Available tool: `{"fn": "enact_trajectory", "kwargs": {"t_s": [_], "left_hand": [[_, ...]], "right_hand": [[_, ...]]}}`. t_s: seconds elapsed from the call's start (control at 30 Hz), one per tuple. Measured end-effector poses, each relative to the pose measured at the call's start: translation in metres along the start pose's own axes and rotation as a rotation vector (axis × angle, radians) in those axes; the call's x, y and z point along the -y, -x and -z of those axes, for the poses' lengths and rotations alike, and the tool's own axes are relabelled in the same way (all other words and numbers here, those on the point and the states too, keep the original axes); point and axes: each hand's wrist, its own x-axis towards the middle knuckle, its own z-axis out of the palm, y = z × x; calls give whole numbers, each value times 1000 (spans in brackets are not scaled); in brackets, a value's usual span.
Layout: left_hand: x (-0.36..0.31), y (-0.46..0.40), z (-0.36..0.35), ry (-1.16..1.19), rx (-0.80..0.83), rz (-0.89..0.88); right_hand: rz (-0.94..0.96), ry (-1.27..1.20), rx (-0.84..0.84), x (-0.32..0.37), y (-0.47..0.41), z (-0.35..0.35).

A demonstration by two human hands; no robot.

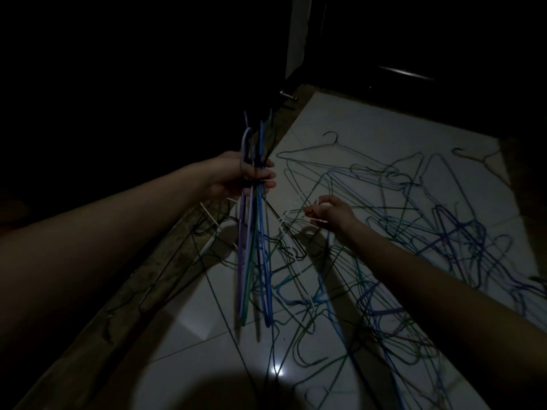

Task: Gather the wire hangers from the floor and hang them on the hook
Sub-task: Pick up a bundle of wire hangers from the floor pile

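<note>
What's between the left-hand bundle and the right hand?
In the head view, no solid object: the bundle in the left hand and the right hand are apart, with a white hanger and floor tangle showing through the gap.

The floor (370, 119) is pale glossy tile, dimly lit, with thin grout lines and a bright glint of reflected light. A tangle of wire hangers (414, 232) (green, blue, purple, a few white) lies spread over it. A brown strip (165, 267) borders its left edge.
</note>
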Motion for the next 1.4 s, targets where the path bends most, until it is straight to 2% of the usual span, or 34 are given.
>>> {"fn": "enact_trajectory", "kwargs": {"t_s": [0.13, 0.27, 0.37, 0.63, 0.8, 1.13, 1.4], "left_hand": [[-16, 5, 3, 6, -3, -34], [-36, 8, 4, 25, -5, -81], [-45, 11, -2, 27, -28, -106], [-35, 9, -16, -2, -47, -41], [-31, -2, -11, 64, -16, 1], [-16, 2, -6, -110, 9, -5], [-10, 7, 7, -104, 0, 22]], "right_hand": [[98, -79, 58, 18, 15, -2], [168, -110, 30, 39, 21, -4], [217, -85, 31, 52, 27, 3], [404, 52, 28, 91, 55, 25], [411, 83, -7, 97, 61, 35], [311, 173, -41, 65, 55, 36], [232, 130, -67, 54, 39, 15]]}}
